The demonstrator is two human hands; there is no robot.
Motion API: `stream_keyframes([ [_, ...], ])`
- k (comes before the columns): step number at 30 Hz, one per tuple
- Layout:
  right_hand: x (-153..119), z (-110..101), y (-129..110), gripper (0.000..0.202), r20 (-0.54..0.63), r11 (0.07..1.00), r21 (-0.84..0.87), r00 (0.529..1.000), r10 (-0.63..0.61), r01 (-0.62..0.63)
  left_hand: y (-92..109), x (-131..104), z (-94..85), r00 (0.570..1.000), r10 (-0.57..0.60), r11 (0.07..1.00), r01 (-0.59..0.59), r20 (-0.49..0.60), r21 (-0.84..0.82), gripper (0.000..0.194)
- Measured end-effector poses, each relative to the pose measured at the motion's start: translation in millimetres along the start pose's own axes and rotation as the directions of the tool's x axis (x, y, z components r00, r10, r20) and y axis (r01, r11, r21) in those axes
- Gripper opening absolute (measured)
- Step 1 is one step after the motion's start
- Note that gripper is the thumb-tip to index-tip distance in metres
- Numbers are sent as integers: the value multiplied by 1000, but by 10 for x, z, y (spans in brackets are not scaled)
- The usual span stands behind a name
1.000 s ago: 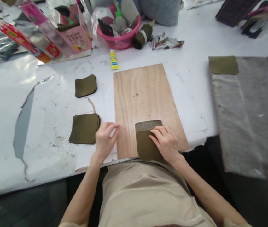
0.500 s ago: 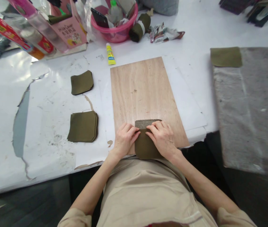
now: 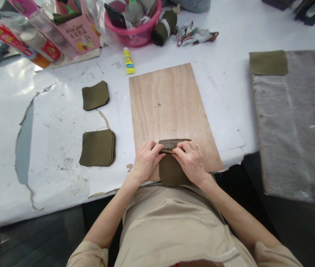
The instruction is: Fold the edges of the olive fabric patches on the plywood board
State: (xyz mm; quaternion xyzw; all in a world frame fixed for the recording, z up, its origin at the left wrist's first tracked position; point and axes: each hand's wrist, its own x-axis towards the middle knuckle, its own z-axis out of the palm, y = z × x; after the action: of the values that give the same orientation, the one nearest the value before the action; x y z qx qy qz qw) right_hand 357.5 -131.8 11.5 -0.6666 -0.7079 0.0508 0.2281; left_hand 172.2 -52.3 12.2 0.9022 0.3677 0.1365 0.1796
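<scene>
An olive-green fabric piece (image 3: 171, 171) lies on the near end of a wooden board (image 3: 168, 100), its top edge folded over to show a grey underside. My left hand (image 3: 146, 159) and my right hand (image 3: 191, 160) both pinch that folded top edge from either side. The lower end of the piece hangs over the table's front edge toward my body.
A stack of olive fabric pieces (image 3: 98, 147) and a single piece (image 3: 95, 95) lie left of the board. A yellow glue tube (image 3: 129, 61), pink basin (image 3: 135, 33) and packaging clutter the far side. A grey felt mat (image 3: 293, 115) with an olive piece (image 3: 268, 62) is right.
My left hand moved from beside the board onto the fabric piece. Both hands now pinch its top edge, and the grey folded strip has become narrower.
</scene>
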Motion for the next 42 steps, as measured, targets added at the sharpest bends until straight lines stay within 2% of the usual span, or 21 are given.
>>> stream_keyframes([
  [5,-10,-5,1,18,26,999,-7,999,-39,39,46,97,-88,984,135,983,-148,117,108,24],
  [10,-16,-11,16,15,23,998,-7,998,-66,66,15,200,-162,970,139,987,-152,200,52,12],
  [15,18,-78,126,16,33,996,-62,998,-60,62,-41,220,-169,970,122,993,-120,211,-19,8],
  [20,7,-173,353,21,74,992,-105,995,-64,71,-70,197,-130,975,102,994,-96,199,-43,8],
  [26,-113,-269,563,27,-5,993,-120,1000,4,-5,-97,210,-119,978,96,993,-81,184,-91,8],
  [30,-89,-282,419,23,-36,999,-19,998,43,-44,-105,223,-123,978,87,993,-70,191,-97,9],
  [35,9,-112,131,20,23,993,116,999,-30,27,-112,222,-124,978,87,993,-70,187,-98,9],
  [42,-3,21,111,12,-16,995,99,1000,3,-1,-155,212,-117,982,92,990,-73,166,-117,15],
])
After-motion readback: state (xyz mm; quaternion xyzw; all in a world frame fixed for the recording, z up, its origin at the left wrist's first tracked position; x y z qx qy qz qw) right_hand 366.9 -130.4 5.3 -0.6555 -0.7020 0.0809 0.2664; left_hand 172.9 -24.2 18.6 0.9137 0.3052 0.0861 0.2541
